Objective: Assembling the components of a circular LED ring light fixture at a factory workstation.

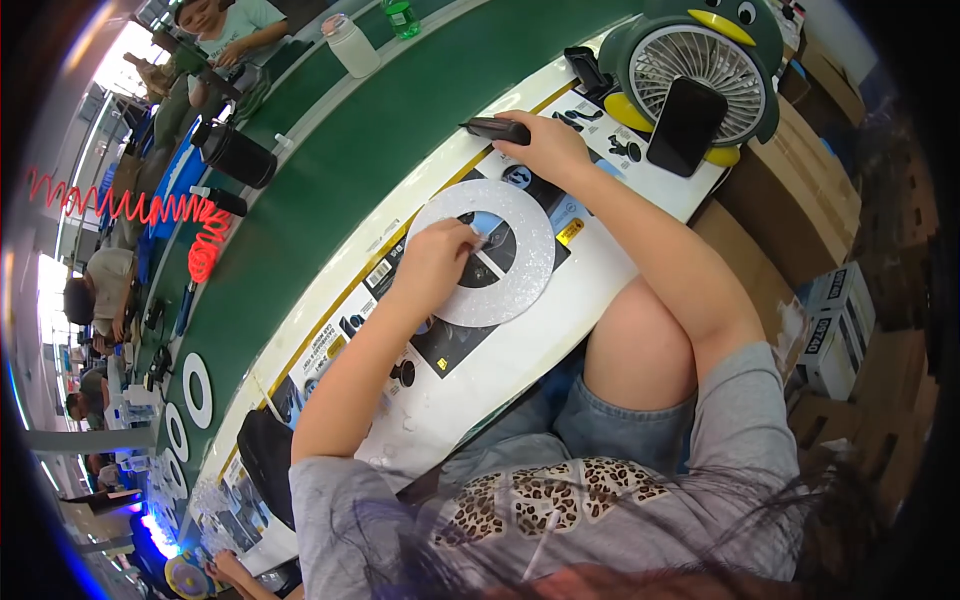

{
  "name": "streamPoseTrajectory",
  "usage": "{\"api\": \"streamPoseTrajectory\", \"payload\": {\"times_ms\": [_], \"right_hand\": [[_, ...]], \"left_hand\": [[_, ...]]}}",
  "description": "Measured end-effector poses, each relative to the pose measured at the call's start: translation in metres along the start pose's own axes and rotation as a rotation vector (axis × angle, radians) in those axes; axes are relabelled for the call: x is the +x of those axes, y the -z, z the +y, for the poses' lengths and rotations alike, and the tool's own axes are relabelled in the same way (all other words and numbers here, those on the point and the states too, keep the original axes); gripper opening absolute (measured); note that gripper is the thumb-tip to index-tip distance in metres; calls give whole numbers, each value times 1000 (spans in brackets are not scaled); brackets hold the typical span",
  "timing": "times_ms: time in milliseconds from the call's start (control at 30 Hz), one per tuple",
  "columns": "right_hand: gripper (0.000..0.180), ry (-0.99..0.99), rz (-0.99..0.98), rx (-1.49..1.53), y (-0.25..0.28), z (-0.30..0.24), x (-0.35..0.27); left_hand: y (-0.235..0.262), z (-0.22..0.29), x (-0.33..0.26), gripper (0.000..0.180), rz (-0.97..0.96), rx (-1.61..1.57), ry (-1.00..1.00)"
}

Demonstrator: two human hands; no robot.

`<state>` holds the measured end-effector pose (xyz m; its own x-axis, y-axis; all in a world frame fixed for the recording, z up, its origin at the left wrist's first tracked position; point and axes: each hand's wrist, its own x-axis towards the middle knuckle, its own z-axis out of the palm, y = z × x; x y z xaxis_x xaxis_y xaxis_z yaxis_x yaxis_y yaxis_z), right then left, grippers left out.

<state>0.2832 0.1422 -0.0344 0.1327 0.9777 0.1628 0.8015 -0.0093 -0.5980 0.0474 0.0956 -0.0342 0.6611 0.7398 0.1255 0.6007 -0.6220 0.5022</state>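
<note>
Head view
Left hand (437, 262): it rests on the left side of the ring. The fingers are pinched together on a small pale bit at the ring's inner edge. I cannot tell what the bit is.
Right hand (545, 143): it is closed around a dark tool, up past the ring. The arm reaches out over the bench.
Tool (497, 129): dark and thin. It sticks out to the left from the right hand. Its tip points at the green belt.
Ring (520, 290): flat, round and silver-white, with a big hole in the middle. It lies flat on the white bench, between the two hands, just in front of the person. A thin pale strip runs across the hole.
Sheets (455, 345): printed paper sheets with dark pictures lie under the ring.
Bench (590, 300): white, with a yellow line along its far edge. It slants across the picture.
Belt (390, 130): a long green belt runs next to the bench, on the far side.
Fan (695, 65): a small fan shaped like a penguin stands at the far right end of the bench.
Phone (686, 125): a black phone leans on the front of the fan.
Bottle (350, 45): a pale bottle stands across the belt.
Cord (140, 210): a curly red cord hangs at the left.
More rings (197, 390): more white rings lie far down the belt, at the left.
Boxes (835, 310): cardboard boxes sit on the floor at the right.
Other people: some sit along the belt, far off at the left and top.
</note>
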Motion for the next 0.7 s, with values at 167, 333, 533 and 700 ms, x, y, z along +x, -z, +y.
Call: {"api": "streamPoseTrajectory", "payload": {"times_ms": [167,333,533,700], "right_hand": [[49,10,5,9,1,-2,0],[49,-13,-10,28,0,3,1],[48,-30,-7,66,-2,7,5],[49,-73,-18,47,1,6,6]], "left_hand": [[-15,9,17,18,122,82,-108],[-11,16,3,18,-33,-73,7],[38,67,-39,19,74,-306,-87],[35,111,-98,30,-242,-90,-361]]}}
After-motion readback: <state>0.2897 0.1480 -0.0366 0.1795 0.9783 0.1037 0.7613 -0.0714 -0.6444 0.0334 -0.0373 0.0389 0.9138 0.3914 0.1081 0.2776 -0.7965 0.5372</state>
